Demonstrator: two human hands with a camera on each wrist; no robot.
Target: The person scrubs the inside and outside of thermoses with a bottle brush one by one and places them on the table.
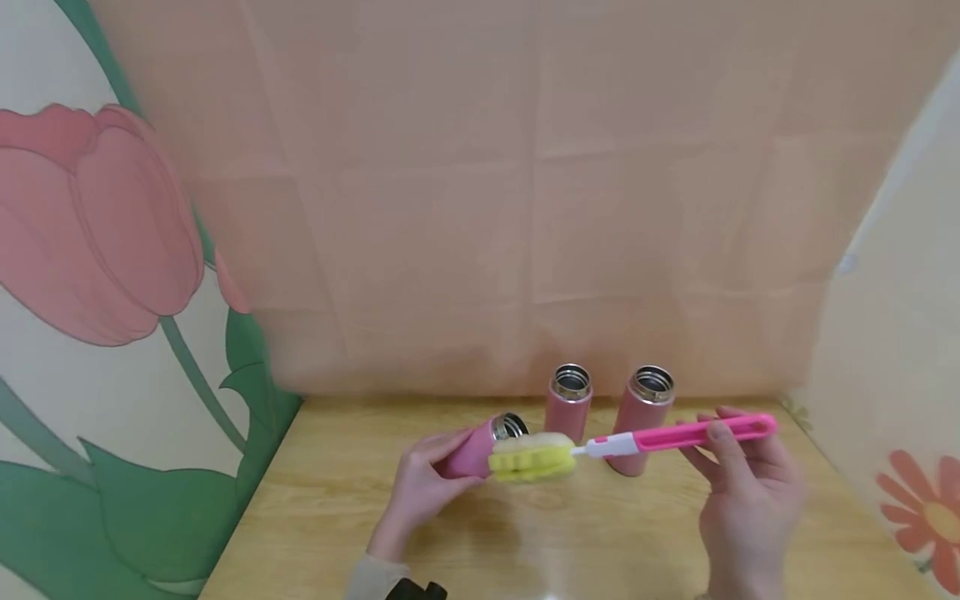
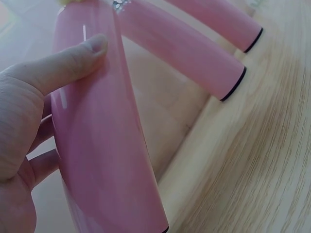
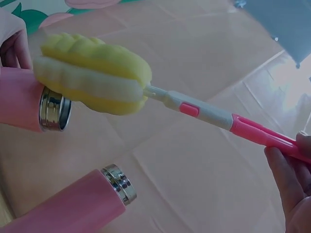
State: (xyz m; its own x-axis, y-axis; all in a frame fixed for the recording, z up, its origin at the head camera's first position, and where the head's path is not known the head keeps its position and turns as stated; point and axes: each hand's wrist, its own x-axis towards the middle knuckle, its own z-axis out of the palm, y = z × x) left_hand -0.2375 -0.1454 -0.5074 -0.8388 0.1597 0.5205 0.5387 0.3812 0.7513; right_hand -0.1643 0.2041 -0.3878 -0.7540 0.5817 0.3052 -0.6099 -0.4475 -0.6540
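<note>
My left hand [image 1: 423,483] grips a pink thermos bottle [image 1: 471,452] round its body, tilted with its open metal mouth toward the right. In the left wrist view the thumb lies across the front of this bottle [image 2: 104,141]. My right hand [image 1: 750,492] pinches the pink handle of a bottle brush [image 1: 690,435], held nearly level. Its yellow and white sponge head [image 3: 92,73] is beside the held bottle's mouth, outside it; whether they touch, I cannot tell. Behind the brush stand two more pink bottles, one in the middle [image 1: 567,412] and one at right [image 1: 643,408], both uncapped.
A light wooden table [image 1: 315,508] lies under everything. A plain pinkish cloth [image 1: 525,208] hangs along its back edge. Flower-patterned walls flank it, with a large tulip [image 1: 97,225] on the left and a red flower [image 1: 930,508] on the right.
</note>
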